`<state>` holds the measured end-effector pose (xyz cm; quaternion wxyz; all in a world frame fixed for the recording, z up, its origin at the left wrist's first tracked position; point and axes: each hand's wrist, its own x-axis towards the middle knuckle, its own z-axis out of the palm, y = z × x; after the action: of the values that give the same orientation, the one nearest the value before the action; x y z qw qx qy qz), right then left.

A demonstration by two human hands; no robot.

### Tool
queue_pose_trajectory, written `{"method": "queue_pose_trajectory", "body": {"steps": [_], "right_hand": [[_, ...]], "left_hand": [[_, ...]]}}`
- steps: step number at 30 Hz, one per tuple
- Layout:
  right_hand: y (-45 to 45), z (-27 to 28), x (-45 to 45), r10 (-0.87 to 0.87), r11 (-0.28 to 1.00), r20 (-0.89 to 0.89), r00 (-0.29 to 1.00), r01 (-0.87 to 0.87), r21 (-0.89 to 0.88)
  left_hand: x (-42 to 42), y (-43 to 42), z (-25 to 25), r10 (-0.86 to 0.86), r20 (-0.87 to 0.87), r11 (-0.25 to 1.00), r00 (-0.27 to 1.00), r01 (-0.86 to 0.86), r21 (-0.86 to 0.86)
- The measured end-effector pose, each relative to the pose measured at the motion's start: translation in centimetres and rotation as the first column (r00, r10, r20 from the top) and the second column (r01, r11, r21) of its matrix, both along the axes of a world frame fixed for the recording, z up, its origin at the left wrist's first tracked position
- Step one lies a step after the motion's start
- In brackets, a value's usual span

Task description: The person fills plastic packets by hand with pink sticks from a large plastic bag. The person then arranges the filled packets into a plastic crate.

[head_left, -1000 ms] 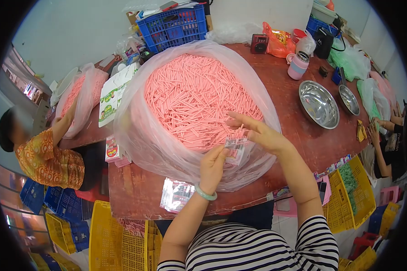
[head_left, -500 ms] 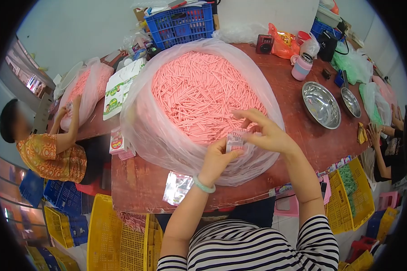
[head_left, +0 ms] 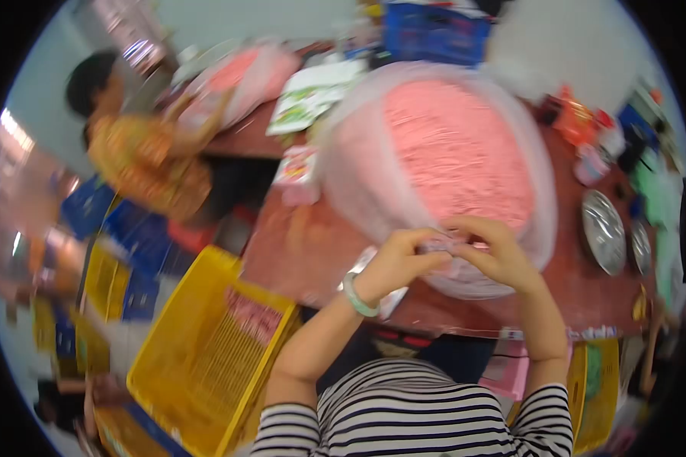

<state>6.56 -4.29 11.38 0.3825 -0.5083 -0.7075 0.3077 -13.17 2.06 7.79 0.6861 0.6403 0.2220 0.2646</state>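
Note:
Between my two hands is a small printed packet [head_left: 438,246], blurred by motion. My left hand [head_left: 401,263], with a pale green bangle [head_left: 356,295] on the wrist, is closed on the packet's left side. My right hand [head_left: 499,257] pinches at its right end, the fingertips curled over it. Just beyond them, a big clear plastic bag [head_left: 358,179] stands open, heaped with thin pink sticks [head_left: 457,152]. Under my left wrist, silvery packets [head_left: 392,303] lie on the table, partly hidden by my forearm.
A yellow crate [head_left: 187,381] with pink packets [head_left: 253,316] inside stands low at left. A person in an orange patterned top [head_left: 149,164] works beyond it. A steel bowl [head_left: 604,232] and small pan [head_left: 641,247] sit at right. Printed boxes [head_left: 297,175] lie left of the bag.
My view has swung left, so the yellow crate shows more fully. My right hand, earlier raised with fingers spread beside the packet, has closed in on it. The packet now looks tilted flatter.

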Motion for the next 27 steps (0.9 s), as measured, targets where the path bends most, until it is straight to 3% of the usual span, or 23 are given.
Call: {"method": "queue_pose_trajectory", "body": {"steps": [1,2,4,6,8,10,12,14,15,17,18,20,21,23,24,25,26,27], "right_hand": [[-0.3,0.8,-1.7,0.039,0.998,-0.048,0.998,-0.041,-0.041],[-0.6,1.4,-3.2,0.069,0.993,-0.097,0.993,-0.077,-0.087],[-0.6,2.1,-4.8,0.087,0.995,0.093,0.992,-0.091,0.041],[0.1,1.0,-3.8,0.098,0.994,0.136,0.986,-0.103,0.028],[1.1,-1.3,-1.7,0.004,1.000,0.159,0.987,-0.001,-0.018],[1.9,-4.0,0.2,-0.199,0.972,0.076,0.977,0.207,-0.112],[2.8,-5.6,1.5,-0.270,0.949,-0.024,0.962,0.262,-0.176],[3.2,-6.7,1.9,-0.347,0.919,-0.022,0.937,0.336,-0.207],[3.4,-7.1,2.1,-0.365,0.909,-0.016,0.931,0.352,-0.224],[3.4,-8.2,2.8,-0.389,0.897,0.021,0.921,0.383,-0.221],[3.3,-8.5,3.4,-0.400,0.888,0.063,0.914,0.404,-0.219],[3.1,-8.6,4.0,-0.407,0.876,0.160,0.899,0.434,-0.209],[3.0,-8.5,4.1,-0.409,0.873,0.171,0.896,0.439,-0.211],[2.6,-8.1,4.6,-0.424,0.858,0.193,0.885,0.461,-0.227],[2.3,-8.1,4.9,-0.431,0.851,0.205,0.879,0.472,-0.231],[2.1,-8.4,5.4,-0.453,0.844,0.211,0.866,0.493,-0.210],[1.6,-8.6,6.2,-0.483,0.833,0.219,0.848,0.522,-0.182],[1.1,-9.1,7.4,-0.479,0.831,0.263,0.837,0.529,-0.170]], "left_hand": [[-2.9,-0.1,0.7,0.025,-0.136,0.977,0.990,0.005,0.215],[-6.1,-0.4,1.2,0.154,-0.046,0.852,0.987,-0.109,0.512],[-14.3,-0.9,3.1,0.400,-0.183,0.723,0.898,-0.186,0.665],[-22.2,-1.9,3.0,0.616,-0.290,0.780,0.733,-0.515,0.355],[-31.1,-1.5,-0.9,0.784,-0.372,0.612,0.497,-0.720,0.327],[-40.0,-1.4,-6.9,0.793,-0.598,0.564,0.120,-0.515,0.645],[-47.7,-2.2,-17.1,0.751,-0.660,0.544,-0.033,-0.536,0.646],[-48.4,-2.2,-21.6,0.571,-0.792,0.466,-0.216,-0.709,0.530],[-50.8,-3.1,-28.0,0.693,-0.680,0.427,-0.238,-0.625,0.654],[-48.6,-2.1,-30.1,0.659,-0.694,0.375,-0.290,-0.673,0.637],[-49.8,-2.0,-34.5,0.705,-0.658,0.380,-0.265,-0.641,0.666],[-48.5,-1.0,-37.3,0.662,-0.639,0.445,-0.391,-0.481,0.756],[-47.9,-0.8,-38.0,0.663,-0.637,0.471,-0.394,-0.441,0.764],[-47.5,-0.5,-41.5,0.575,-0.771,0.395,-0.272,-0.733,0.554],[-46.4,0.0,-40.7,0.514,-0.843,0.298,-0.158,-0.889,0.349],[-46.9,-0.4,-44.2,0.701,-0.661,0.335,-0.268,-0.694,0.637],[-48.2,-1.2,-49.3,0.864,-0.421,0.278,-0.277,-0.435,0.857],[-49.6,-1.5,-52.1,0.799,-0.517,0.487,-0.307,-0.175,0.856]]}}
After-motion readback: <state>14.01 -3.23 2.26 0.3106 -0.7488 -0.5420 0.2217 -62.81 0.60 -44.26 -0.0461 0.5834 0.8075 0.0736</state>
